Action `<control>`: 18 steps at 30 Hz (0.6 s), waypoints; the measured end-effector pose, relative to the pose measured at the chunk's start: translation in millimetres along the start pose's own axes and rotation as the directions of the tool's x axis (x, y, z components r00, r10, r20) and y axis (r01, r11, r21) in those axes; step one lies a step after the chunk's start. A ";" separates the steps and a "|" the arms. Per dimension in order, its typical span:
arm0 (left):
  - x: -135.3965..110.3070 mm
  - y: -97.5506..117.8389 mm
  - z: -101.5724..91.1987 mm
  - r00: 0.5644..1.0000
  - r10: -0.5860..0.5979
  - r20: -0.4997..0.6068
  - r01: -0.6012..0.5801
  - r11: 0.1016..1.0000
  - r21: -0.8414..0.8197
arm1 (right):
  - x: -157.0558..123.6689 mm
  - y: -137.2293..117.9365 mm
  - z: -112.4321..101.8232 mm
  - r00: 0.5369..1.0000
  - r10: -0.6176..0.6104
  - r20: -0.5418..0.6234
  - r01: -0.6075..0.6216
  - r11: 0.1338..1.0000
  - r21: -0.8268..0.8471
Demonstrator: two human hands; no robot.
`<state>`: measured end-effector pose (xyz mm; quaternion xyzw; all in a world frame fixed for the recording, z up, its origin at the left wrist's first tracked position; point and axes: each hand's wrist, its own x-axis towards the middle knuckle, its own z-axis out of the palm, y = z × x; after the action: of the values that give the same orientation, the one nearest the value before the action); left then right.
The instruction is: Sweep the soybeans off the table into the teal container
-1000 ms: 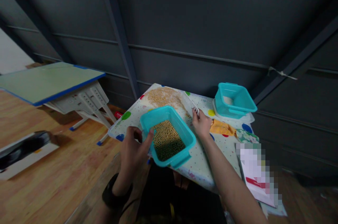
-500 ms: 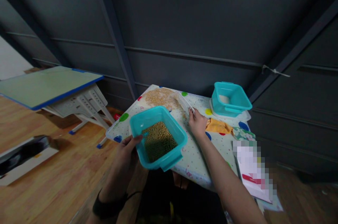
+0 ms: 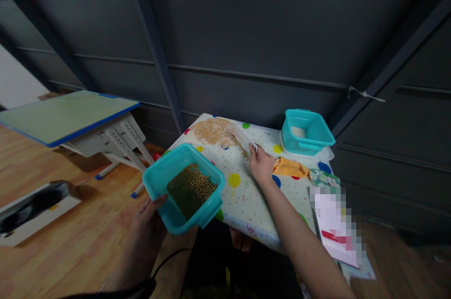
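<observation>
My left hand (image 3: 150,216) grips the near left wall of a teal plastic tub (image 3: 186,153), its thumb over the rim. Soybeans (image 3: 195,184) lie across the bottom of this tub, which is tilted above the table's front left edge. My right hand (image 3: 261,162) is closed on one end of a thin white slotted plastic piece (image 3: 245,139); its exact kind is unclear. The far end of that piece touches a spread pile of beans and pale grains (image 3: 213,130) on the table. A few loose beans lie close to it.
A second teal tub (image 3: 308,132), with some white grains inside, stands on a white lid at the back right. An orange cloth (image 3: 291,167) and a partly blurred booklet (image 3: 336,228) lie on the dotted tablecloth (image 3: 260,200). Left stands another desk (image 3: 77,113); a dark wall is behind.
My left hand has moved the tub of soybeans left and slightly down, uncovering more tablecloth. My right hand and the white slotted piece have barely shifted.
</observation>
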<state>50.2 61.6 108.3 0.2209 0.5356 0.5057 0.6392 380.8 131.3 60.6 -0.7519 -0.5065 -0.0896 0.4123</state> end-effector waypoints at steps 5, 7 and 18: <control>-7.0 -3.7 7.7 0.998 0.065 -0.012 -0.065 0.998 0.013 | -0.9 2.8 2.6 0.999 0.017 -0.032 -0.018 1.000 -0.022; -9.1 -5.6 7.8 0.995 0.094 -0.024 -0.094 0.995 0.019 | -1.5 3.7 4.3 1.000 -0.005 -0.019 0.005 1.000 0.003; 18.6 -17.5 -10.8 0.979 0.135 -0.153 -0.113 0.983 0.145 | -4.7 4.9 6.5 0.997 -0.047 -0.055 0.049 0.998 0.041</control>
<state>46.0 68.4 81.7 0.2551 0.6041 0.5234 0.5441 380.9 131.9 51.3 -0.7279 -0.5149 -0.1090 0.4396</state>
